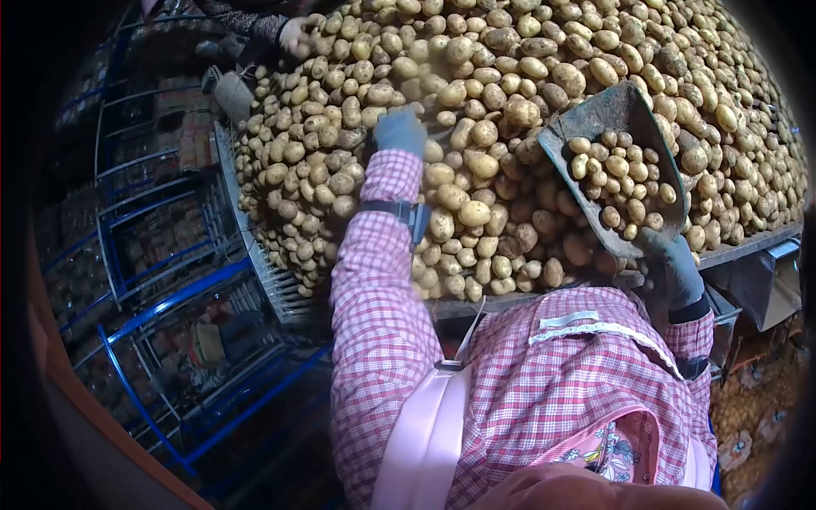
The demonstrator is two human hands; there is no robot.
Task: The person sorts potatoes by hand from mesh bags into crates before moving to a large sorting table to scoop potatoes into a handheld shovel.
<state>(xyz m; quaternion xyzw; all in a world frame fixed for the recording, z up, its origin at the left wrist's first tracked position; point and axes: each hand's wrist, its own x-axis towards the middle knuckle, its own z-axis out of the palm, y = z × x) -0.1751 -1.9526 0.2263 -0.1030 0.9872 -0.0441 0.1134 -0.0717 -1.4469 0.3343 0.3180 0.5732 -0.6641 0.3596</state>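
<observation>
A big heap of potatoes (pixel 501 110) spreads in front of me. My left hand (pixel 399 134), in a blue-grey glove, reaches over the heap left of centre. Motion smears its fingers, so whether it grips a potato is hidden. My right hand (pixel 673 265), in a dark grey glove, is closed on the near end of a worn, dirty scoop (pixel 561 140). Several small potatoes (pixel 620 174) lie inside the scoop, which rests tilted over the right part of the heap.
Another person's hand (pixel 295 36) touches the heap's far left edge. A metal rack (pixel 259 255) borders the pile on the left, with blue metal frames (pixel 174 297) beyond. The table edge (pixel 752 242) runs along the near side, above a metal box (pixel 769 285).
</observation>
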